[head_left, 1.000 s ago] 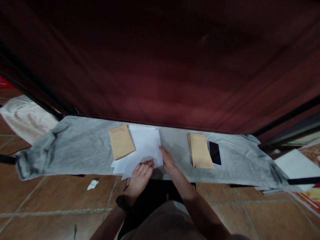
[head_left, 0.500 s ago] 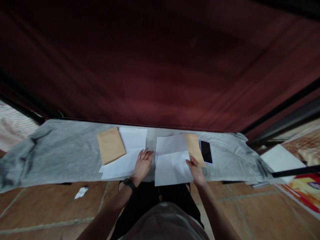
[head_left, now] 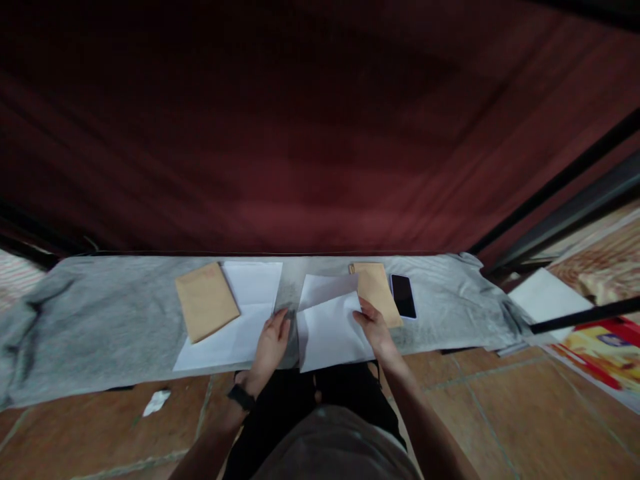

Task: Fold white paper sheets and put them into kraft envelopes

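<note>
My right hand [head_left: 375, 327] pinches the right edge of a creased white sheet of paper [head_left: 333, 333], whose lower half is lifted and bent along the crease. My left hand [head_left: 273, 340], with a dark watch on the wrist, rests between that sheet and other white papers [head_left: 250, 327]. Its fingers are loosely bent near the right edge of those papers, with no object visible in them. A brown envelope [head_left: 206, 303] lies partly over the left papers. Behind my right hand lies a second brown envelope [head_left: 377, 287], partly covered by the held sheet.
A grey cloth [head_left: 125, 313] covers the narrow surface. A phone [head_left: 403, 297] lies right of the envelope. Dark red fabric [head_left: 320, 167] rises behind. To the right are a white panel [head_left: 550, 300] and a dark bar; crumpled white paper [head_left: 157, 403] is on the tiled floor.
My right hand has raised the sheet, which now bends at its crease. My left fingers, earlier spread flat, have drawn in and bent. The view has shifted slightly.
</note>
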Tool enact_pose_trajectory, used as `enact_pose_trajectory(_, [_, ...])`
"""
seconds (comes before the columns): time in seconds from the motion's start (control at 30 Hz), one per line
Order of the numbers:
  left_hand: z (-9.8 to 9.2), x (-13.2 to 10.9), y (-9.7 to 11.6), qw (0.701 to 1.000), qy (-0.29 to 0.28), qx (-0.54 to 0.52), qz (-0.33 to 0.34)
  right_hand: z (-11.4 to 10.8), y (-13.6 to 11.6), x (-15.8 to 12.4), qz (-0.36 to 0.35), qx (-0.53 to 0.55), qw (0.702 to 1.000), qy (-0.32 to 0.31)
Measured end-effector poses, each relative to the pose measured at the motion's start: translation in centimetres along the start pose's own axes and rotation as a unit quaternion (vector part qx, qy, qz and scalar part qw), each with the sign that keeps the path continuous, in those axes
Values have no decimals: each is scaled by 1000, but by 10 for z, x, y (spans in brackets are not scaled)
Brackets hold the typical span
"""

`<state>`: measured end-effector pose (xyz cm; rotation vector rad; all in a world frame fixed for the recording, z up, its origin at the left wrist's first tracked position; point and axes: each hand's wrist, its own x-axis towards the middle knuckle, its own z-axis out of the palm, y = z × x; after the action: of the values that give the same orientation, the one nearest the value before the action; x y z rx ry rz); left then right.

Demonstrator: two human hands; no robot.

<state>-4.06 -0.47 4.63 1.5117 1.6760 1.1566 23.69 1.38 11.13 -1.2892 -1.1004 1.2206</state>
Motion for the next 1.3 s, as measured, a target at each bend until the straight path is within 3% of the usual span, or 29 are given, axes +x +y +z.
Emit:
enact_pose_trajectory(0.03, [8,0,7,990,-17,-100,-97,3,-8,0,5,29,999,-15])
enact_pose_trajectory(0.1, [19,3,21,924,-75,-271,-261,8,-23,-1,13,71,996,-43])
enact_pose_trajectory(0.2, [22,12,35,854,-111,-377,-340,11,-40,-4,25,89,994,-65])
enact_pose_trajectory(0.3, [11,23,43,821,-96,-446,-344,8,-45,-3,29,76,995,-55])
enact_pose_trajectory(0.4, [1,35,47,842,-53,-439,-309,4,-42,4,32,68,996,-45])
enact_pose_trajectory(0.6, [-6,52,48,908,47,-377,-174,5,-21,27,-8,16,1000,-26])
enact_pose_trajectory(0.73, [-2,48,27,928,48,-321,-182,11,18,32,18,-76,996,39])
enact_pose_trajectory(0.8, [4,41,11,951,57,-241,-184,14,39,27,32,-173,983,46])
enact_pose_trajectory(0.9, [13,34,-6,970,84,-148,-173,17,60,11,20,-223,973,58])
enact_pose_trajectory(1.0, [21,37,-10,976,88,-121,-161,25,67,-5,-95,-335,936,58])
enact_pose_trajectory(1.1, [25,46,-6,987,78,-63,-129,42,67,-10,-199,-430,880,7])
enact_pose_trajectory(1.2, [27,51,3,995,47,61,-68,62,70,-5,-226,-474,850,-41])
enact_pose_trajectory(1.3, [33,41,11,980,54,190,14,74,77,1,-222,-521,822,-60])
